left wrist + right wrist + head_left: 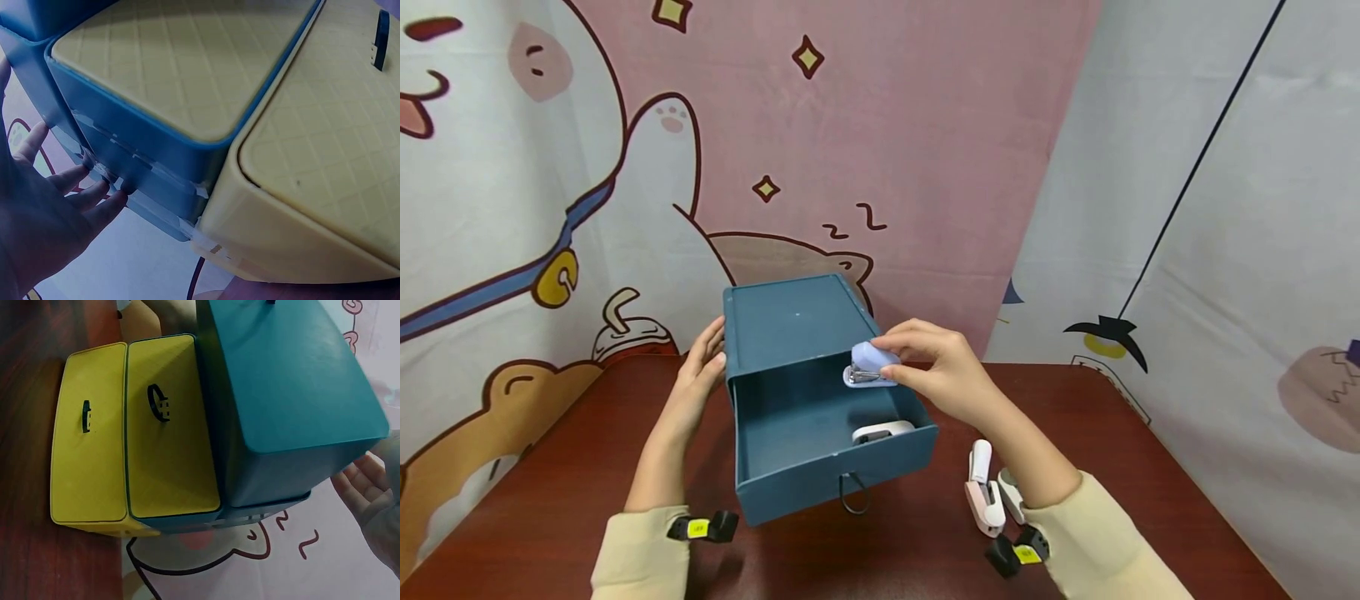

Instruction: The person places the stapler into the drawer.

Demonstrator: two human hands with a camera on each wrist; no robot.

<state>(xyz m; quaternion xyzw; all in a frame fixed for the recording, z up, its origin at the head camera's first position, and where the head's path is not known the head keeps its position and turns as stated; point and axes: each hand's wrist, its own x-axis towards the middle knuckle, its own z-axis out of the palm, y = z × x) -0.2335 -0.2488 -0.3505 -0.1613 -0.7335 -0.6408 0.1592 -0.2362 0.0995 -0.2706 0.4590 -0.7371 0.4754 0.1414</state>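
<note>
The right hand (928, 367) pinches a lavender stapler (871, 360) between thumb and fingers above the right part of the pulled-out blue drawer (808, 487). A white stapler (883, 430) lies inside, near the front right. The left hand (694, 387), fingers extended, touches the left side of the drawer cabinet (793, 321). To the right, a pink-and-white stapler (985, 504) and another pale stapler (1012, 497) lie on the reddish-brown table (1157, 492).

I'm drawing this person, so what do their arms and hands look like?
The left sleeve and right sleeve are pale yellow. Each has a small, boxy black wrist camera with a bright yellow label. The left hand and right hand wear no gloves.
</note>
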